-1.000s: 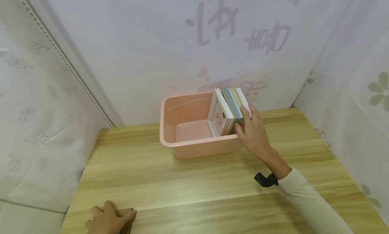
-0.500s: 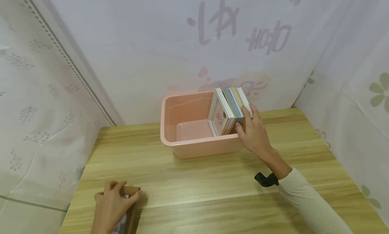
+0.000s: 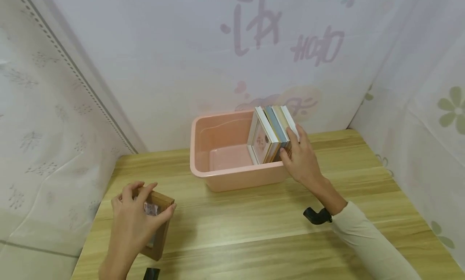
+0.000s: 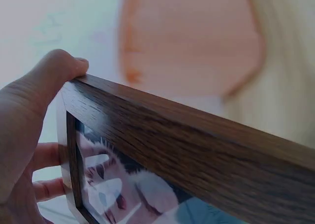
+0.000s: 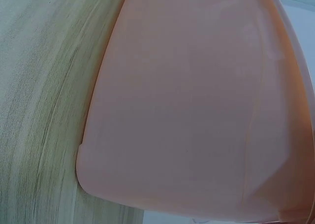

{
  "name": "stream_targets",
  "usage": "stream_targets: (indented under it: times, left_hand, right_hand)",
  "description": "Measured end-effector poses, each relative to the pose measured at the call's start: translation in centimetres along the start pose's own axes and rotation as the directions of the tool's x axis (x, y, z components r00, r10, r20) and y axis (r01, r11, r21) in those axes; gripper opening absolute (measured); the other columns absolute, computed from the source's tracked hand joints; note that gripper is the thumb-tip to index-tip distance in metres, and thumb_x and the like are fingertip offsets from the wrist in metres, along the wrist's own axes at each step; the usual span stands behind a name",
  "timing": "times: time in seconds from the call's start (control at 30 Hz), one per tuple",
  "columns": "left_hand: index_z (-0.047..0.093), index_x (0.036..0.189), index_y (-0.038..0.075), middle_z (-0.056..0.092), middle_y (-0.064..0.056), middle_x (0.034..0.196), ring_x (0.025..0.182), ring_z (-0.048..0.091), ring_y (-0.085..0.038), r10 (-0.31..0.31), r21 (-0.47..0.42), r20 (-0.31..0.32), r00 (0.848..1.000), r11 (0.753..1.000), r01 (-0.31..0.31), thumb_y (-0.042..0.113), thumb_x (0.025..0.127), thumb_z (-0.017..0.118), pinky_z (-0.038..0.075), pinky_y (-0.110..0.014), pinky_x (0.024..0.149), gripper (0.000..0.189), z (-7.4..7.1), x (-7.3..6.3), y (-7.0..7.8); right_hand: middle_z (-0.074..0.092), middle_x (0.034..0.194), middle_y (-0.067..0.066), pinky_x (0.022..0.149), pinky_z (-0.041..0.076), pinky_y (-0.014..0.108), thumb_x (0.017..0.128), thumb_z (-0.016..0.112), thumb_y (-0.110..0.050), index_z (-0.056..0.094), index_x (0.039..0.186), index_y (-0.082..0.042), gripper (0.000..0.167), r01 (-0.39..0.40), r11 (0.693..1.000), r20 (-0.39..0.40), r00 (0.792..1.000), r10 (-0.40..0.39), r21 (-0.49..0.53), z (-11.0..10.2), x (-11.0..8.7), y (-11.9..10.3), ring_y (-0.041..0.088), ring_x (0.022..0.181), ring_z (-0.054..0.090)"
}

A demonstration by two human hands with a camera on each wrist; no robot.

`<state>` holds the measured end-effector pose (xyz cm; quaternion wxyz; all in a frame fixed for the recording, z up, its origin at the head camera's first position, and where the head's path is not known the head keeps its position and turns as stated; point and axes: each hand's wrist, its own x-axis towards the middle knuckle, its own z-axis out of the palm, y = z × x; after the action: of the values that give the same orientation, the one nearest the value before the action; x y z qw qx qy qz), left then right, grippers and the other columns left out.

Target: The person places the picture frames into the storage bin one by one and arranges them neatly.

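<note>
My left hand (image 3: 132, 219) holds a brown wooden picture frame (image 3: 162, 236) over the table's left part, thumb on one side edge and fingers at the far end. In the left wrist view, the wooden frame (image 4: 147, 113) stands tilted, a picture behind its front, my thumb on its corner. My right hand (image 3: 303, 158) grips the near right end of a row of several picture frames (image 3: 272, 124). They lean upright in the right half of a pink plastic bin (image 3: 243, 179). Only the bin's outer wall (image 5: 182, 101) shows in the right wrist view; that hand is hidden there.
The wood-grain table (image 3: 232, 223) carries the bin near its back edge. A printed white curtain (image 3: 174, 70) hangs close behind the bin, with more curtain at both sides. Bare bin floor (image 3: 230, 156) shows left of the row. A black wrist mount (image 3: 317, 216) sits on my right wrist.
My left hand has come up from the lower left edge, bringing the wooden picture frame forward and slightly right. My right hand has stayed at the row in the bin.
</note>
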<state>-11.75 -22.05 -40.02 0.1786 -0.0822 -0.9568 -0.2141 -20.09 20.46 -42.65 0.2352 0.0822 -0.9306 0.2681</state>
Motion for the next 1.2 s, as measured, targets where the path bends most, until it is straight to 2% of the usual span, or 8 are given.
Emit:
stream_targets:
  times: [0.13,0.23,0.4,0.5,0.63,0.93,1.07,1.2]
  left_hand:
    - [0.065,0.123,0.007,0.046,-0.025,0.131,0.109,0.039,-0.053,0.040,-0.042,-0.045,0.998,0.998,-0.042,0.038,0.068,0.087,0.041,-0.063,0.074,0.067,-1.2,1.8,1.7]
    - [0.065,0.123,0.009,0.045,-0.021,0.135,0.112,0.038,-0.049,0.042,-0.068,-0.044,0.998,0.997,-0.045,0.038,0.070,0.085,0.044,-0.062,0.072,0.064,-1.8,2.8,3.0]
    - [0.065,0.119,0.011,0.044,-0.018,0.136,0.119,0.036,-0.047,0.111,-0.111,-0.083,0.990,0.987,-0.120,0.039,0.070,0.083,0.045,-0.063,0.075,0.060,-2.4,4.4,5.4]
    - [0.065,0.118,0.010,0.043,-0.019,0.135,0.119,0.035,-0.046,0.162,-0.130,-0.107,0.981,0.976,-0.175,0.040,0.071,0.082,0.043,-0.063,0.082,0.058,-2.6,5.7,6.4]
    - [0.064,0.120,0.008,0.042,-0.020,0.135,0.121,0.035,-0.046,0.198,-0.152,-0.116,0.973,0.965,-0.215,0.040,0.073,0.081,0.040,-0.064,0.088,0.059,-2.5,7.6,7.1]
    - [0.061,0.129,0.011,0.041,-0.019,0.137,0.117,0.037,-0.043,0.253,-0.177,-0.164,0.953,0.943,-0.281,0.039,0.075,0.080,0.042,-0.059,0.086,0.064,-2.7,11.2,8.3]
    - [0.057,0.136,0.015,0.040,-0.018,0.138,0.122,0.035,-0.041,0.275,-0.223,-0.164,0.947,0.925,-0.307,0.039,0.075,0.080,0.044,-0.057,0.087,0.069,-2.6,12.6,9.2]
    - [0.059,0.134,0.015,0.040,-0.017,0.138,0.122,0.035,-0.040,0.313,-0.245,-0.175,0.933,0.904,-0.350,0.039,0.075,0.079,0.041,-0.055,0.090,0.067,-2.5,13.6,9.9]
  right_hand:
    - [0.025,0.154,0.031,0.089,0.047,0.067,0.093,0.056,-0.022,0.036,0.149,0.002,0.064,-0.009,1.000,0.001,1.000,0.009,0.008,0.0,-0.2,-0.2,0.053,0.128,0.043]
    - [0.025,0.154,0.031,0.087,0.047,0.067,0.094,0.056,-0.021,0.036,0.149,0.003,0.064,-0.015,1.000,0.005,1.000,0.015,0.013,0.1,-0.5,-0.3,0.053,0.127,0.043]
    - [0.024,0.154,0.030,0.086,0.048,0.067,0.093,0.056,-0.021,0.036,0.149,0.002,0.064,-0.021,1.000,0.007,1.000,0.021,0.020,0.1,-0.8,-0.2,0.053,0.128,0.042]
    - [0.025,0.154,0.030,0.085,0.048,0.067,0.093,0.056,-0.021,0.036,0.149,0.001,0.064,-0.018,1.000,-0.001,1.000,0.018,0.017,0.2,-0.7,-0.1,0.053,0.128,0.042]
    - [0.025,0.153,0.030,0.084,0.048,0.067,0.093,0.056,-0.020,0.037,0.149,0.002,0.063,-0.011,1.000,-0.013,1.000,0.011,0.014,0.3,-0.5,-0.1,0.053,0.127,0.043]
    - [0.024,0.154,0.030,0.087,0.047,0.067,0.094,0.054,-0.021,0.035,0.150,0.001,0.063,-0.016,1.000,0.003,1.000,0.015,0.017,0.3,-0.2,-0.3,0.053,0.128,0.042]
    - [0.024,0.154,0.030,0.087,0.047,0.067,0.094,0.054,-0.020,0.035,0.150,0.001,0.064,-0.027,0.999,0.002,1.000,0.026,0.020,0.2,-0.3,-0.3,0.052,0.128,0.041]
    - [0.025,0.153,0.030,0.091,0.045,0.068,0.093,0.055,-0.021,0.036,0.149,0.001,0.063,-0.015,1.000,-0.010,1.000,0.015,0.014,0.2,-0.4,-0.3,0.053,0.129,0.041]
